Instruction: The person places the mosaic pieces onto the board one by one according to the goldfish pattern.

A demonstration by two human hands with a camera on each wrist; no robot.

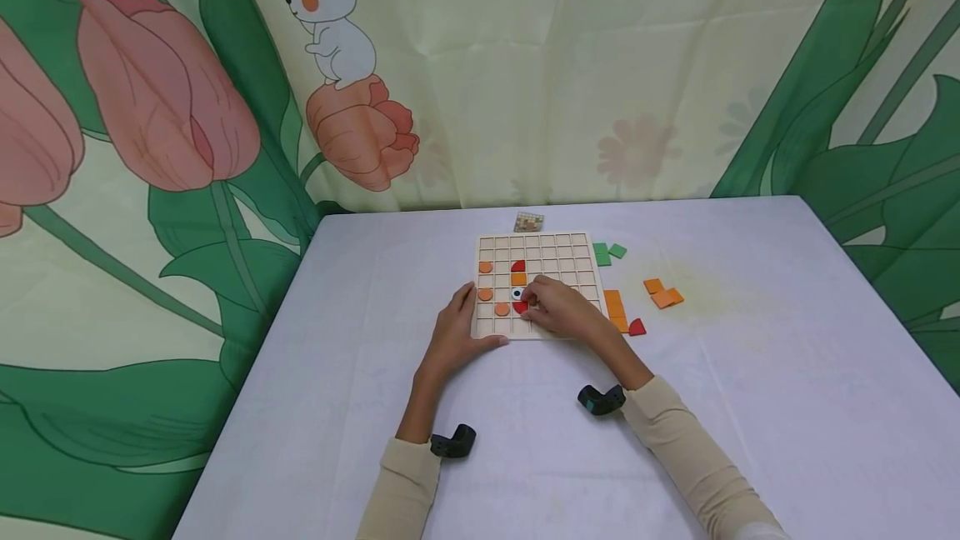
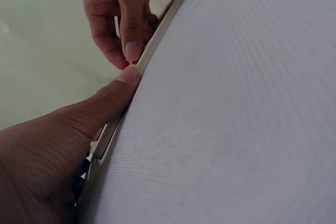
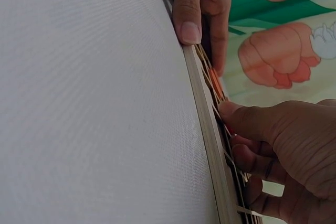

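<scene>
A pale wooden grid board [image 1: 570,253] lies on the table. My left hand [image 1: 452,336] grips its near left corner, thumb along the front edge and fingers on the left side. Over the board's middle, my right hand [image 1: 561,308] pinches a small red piece [image 1: 519,307] at a cell, its fingertips partly hiding it. Directly above that cell is a white tile with a black eye-like ring [image 1: 517,294], then an orange square [image 1: 518,279] and a red rounded piece [image 1: 518,266]. Several orange discs [image 1: 486,294] sit in cells to the left.
Green tiles [image 1: 602,254] lie by the board's right edge. Orange tiles [image 1: 616,307] and a red quarter-round piece [image 1: 637,327] are nearer, with more orange tiles [image 1: 663,298] farther right. A small patterned card [image 1: 528,222] lies behind the board.
</scene>
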